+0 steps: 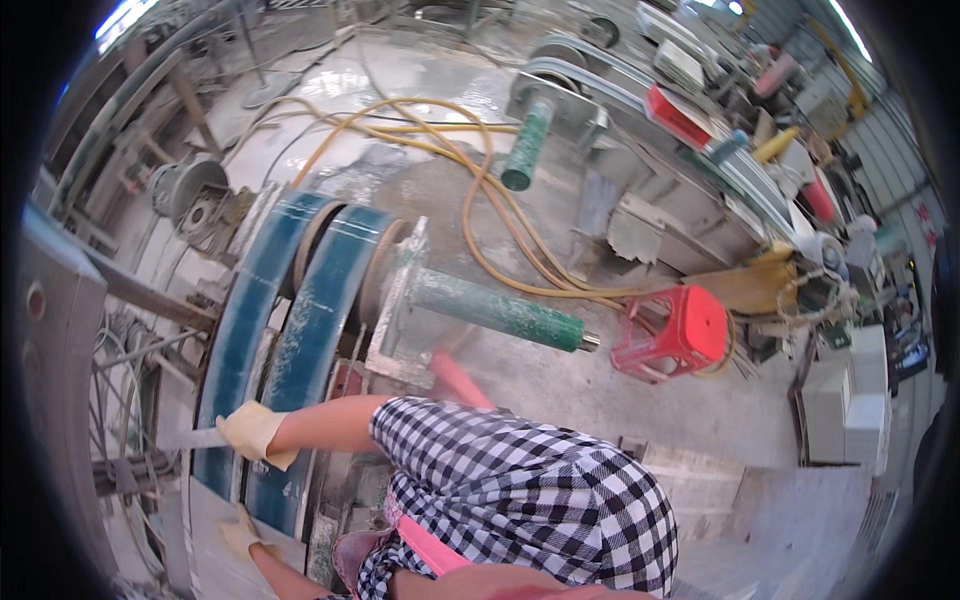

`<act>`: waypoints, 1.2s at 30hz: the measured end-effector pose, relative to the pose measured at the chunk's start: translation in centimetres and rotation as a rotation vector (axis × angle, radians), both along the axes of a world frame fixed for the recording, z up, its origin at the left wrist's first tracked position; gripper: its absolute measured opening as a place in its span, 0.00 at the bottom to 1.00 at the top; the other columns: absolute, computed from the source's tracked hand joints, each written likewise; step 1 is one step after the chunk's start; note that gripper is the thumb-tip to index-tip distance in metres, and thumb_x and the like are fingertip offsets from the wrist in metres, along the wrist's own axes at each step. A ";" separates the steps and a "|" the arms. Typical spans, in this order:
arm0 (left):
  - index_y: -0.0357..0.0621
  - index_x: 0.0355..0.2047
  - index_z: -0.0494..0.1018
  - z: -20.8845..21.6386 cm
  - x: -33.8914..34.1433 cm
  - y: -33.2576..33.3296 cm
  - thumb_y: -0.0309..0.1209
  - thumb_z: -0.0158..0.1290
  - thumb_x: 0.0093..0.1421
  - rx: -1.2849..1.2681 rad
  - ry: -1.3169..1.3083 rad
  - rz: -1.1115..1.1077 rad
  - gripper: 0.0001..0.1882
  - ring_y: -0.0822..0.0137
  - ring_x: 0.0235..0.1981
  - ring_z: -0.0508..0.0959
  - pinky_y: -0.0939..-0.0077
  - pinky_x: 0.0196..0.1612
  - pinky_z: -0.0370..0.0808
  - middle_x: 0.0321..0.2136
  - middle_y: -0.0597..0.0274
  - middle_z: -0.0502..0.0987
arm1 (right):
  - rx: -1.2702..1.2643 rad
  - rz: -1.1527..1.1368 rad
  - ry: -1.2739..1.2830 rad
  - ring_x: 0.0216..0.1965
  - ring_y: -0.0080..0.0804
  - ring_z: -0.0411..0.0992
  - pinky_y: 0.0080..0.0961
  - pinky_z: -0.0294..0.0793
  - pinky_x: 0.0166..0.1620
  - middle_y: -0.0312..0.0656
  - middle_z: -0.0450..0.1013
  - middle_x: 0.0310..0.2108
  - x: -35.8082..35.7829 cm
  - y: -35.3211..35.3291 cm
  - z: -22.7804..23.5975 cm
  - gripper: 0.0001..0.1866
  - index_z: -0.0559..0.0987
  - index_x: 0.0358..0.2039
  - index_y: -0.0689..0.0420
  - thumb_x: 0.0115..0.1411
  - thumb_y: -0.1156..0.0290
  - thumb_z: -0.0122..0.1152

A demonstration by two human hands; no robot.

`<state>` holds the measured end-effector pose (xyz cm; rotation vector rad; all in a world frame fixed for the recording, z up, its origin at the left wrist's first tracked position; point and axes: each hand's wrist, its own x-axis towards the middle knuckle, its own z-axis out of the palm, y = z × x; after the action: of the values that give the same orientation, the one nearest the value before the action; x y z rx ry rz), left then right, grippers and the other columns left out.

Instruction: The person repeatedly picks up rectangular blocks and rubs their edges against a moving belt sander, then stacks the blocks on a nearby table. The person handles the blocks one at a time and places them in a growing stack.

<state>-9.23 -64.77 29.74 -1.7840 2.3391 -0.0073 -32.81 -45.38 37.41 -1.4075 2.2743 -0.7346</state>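
My right hand (pixel 255 434), in a cream glove, reaches across two blue belts (pixel 318 290) running side by side. Its fingers close on the end of a pale flat strip (pixel 192 438), which points left past the belt edge; what the strip is made of I cannot tell. Lower down, my left hand (pixel 240 534), gloved alike and slightly blurred, lies with fingers apart at a pale flat panel (pixel 212 560) beside the belts. A black-and-white checked sleeve (pixel 500 440) covers my right upper arm.
A green cylinder (pixel 500 310) juts right from the belt frame. Beyond it stands a red plastic stool (pixel 680 330). Yellow hoses (pixel 470 210) loop over the wet floor. A second belt machine (pixel 600 75) stands farther back, and a grey metal housing (pixel 60 330) rises at the left.
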 end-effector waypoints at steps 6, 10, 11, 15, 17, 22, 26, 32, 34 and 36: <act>0.39 0.54 0.77 -6.4 1.4 -9.8 0.62 0.57 0.55 0.224 -0.002 -0.191 0.40 0.44 0.55 0.77 0.57 0.57 0.74 0.55 0.41 0.77 | 0.098 0.035 -0.070 0.41 0.51 0.81 0.44 0.80 0.42 0.51 0.80 0.40 -0.3 0.5 0.6 0.32 0.64 0.66 0.64 0.62 0.72 0.56; 0.34 0.44 0.81 -5.5 -0.5 -8.5 0.53 0.57 0.56 0.136 -0.161 -0.291 0.31 0.41 0.51 0.79 0.54 0.52 0.77 0.47 0.38 0.80 | 0.033 0.008 -0.091 0.38 0.52 0.81 0.46 0.80 0.41 0.52 0.80 0.38 -0.3 1.1 1.0 0.27 0.70 0.61 0.65 0.63 0.70 0.55; 0.33 0.42 0.81 -5.1 -1.0 -7.3 0.51 0.56 0.56 0.137 -0.172 -0.299 0.29 0.41 0.50 0.80 0.53 0.50 0.77 0.45 0.37 0.80 | -0.041 -0.018 -0.019 0.37 0.51 0.81 0.47 0.79 0.39 0.51 0.80 0.35 -0.1 1.6 1.0 0.24 0.73 0.56 0.66 0.60 0.71 0.57; 0.34 0.46 0.78 -2.9 -0.2 -2.9 0.40 0.52 0.58 0.012 0.060 -0.219 0.23 0.40 0.51 0.79 0.50 0.52 0.76 0.47 0.37 0.79 | 0.000 -0.006 -0.013 0.36 0.48 0.81 0.44 0.80 0.39 0.50 0.81 0.34 0.0 2.2 1.3 0.28 0.74 0.53 0.67 0.52 0.68 0.61; 0.36 0.46 0.78 -1.2 2.2 -1.4 0.41 0.48 0.63 -0.090 0.434 -0.252 0.21 0.41 0.51 0.78 0.50 0.52 0.75 0.47 0.39 0.79 | -0.002 -0.010 0.024 0.36 0.51 0.82 0.45 0.81 0.39 0.55 0.81 0.36 0.1 2.4 1.3 0.23 0.75 0.51 0.67 0.57 0.68 0.53; 0.38 0.40 0.78 4.9 5.5 3.5 0.32 0.46 0.63 0.048 0.778 -0.186 0.14 0.48 0.38 0.78 0.53 0.45 0.75 0.35 0.43 0.79 | 0.012 0.035 0.082 0.38 0.59 0.80 0.51 0.79 0.43 0.57 0.80 0.37 0.0 2.6 0.9 0.16 0.76 0.43 0.59 0.64 0.60 0.49; 0.33 0.30 0.78 6.1 -2.1 10.5 0.23 0.51 0.56 0.051 0.890 -0.391 0.07 0.45 0.38 0.79 0.59 0.43 0.78 0.34 0.40 0.79 | -0.004 0.126 0.150 0.42 0.60 0.78 0.51 0.77 0.45 0.59 0.79 0.37 -0.6 2.8 0.6 0.29 0.75 0.45 0.61 0.67 0.44 0.50; 0.30 0.46 0.74 7.8 -9.6 14.1 0.28 0.49 0.63 0.009 0.678 -0.404 0.15 0.52 0.44 0.81 0.64 0.46 0.79 0.43 0.41 0.76 | -0.040 0.178 0.158 0.47 0.62 0.77 0.49 0.76 0.48 0.64 0.78 0.43 -1.4 3.2 0.3 0.46 0.71 0.58 0.63 0.56 0.32 0.60; 0.33 0.48 0.74 8.5 -9.3 14.7 0.32 0.49 0.65 0.875 2.044 0.260 0.17 0.47 0.47 0.79 0.62 0.48 0.78 0.48 0.41 0.76 | -0.086 0.203 0.064 0.47 0.63 0.77 0.50 0.76 0.48 0.67 0.77 0.44 -1.2 3.7 0.2 0.43 0.71 0.59 0.64 0.57 0.39 0.61; 0.36 0.51 0.74 8.6 -6.8 12.8 0.36 0.51 0.64 0.051 1.257 0.018 0.19 0.46 0.49 0.79 0.58 0.51 0.77 0.50 0.39 0.76 | -0.138 0.211 0.207 0.45 0.63 0.77 0.50 0.76 0.48 0.65 0.77 0.43 -1.0 3.6 0.0 0.39 0.68 0.61 0.67 0.62 0.45 0.57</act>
<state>-15.98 -51.96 38.37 -2.0721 2.9102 1.5626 -33.83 -41.79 37.38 -1.8322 2.2118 -0.7190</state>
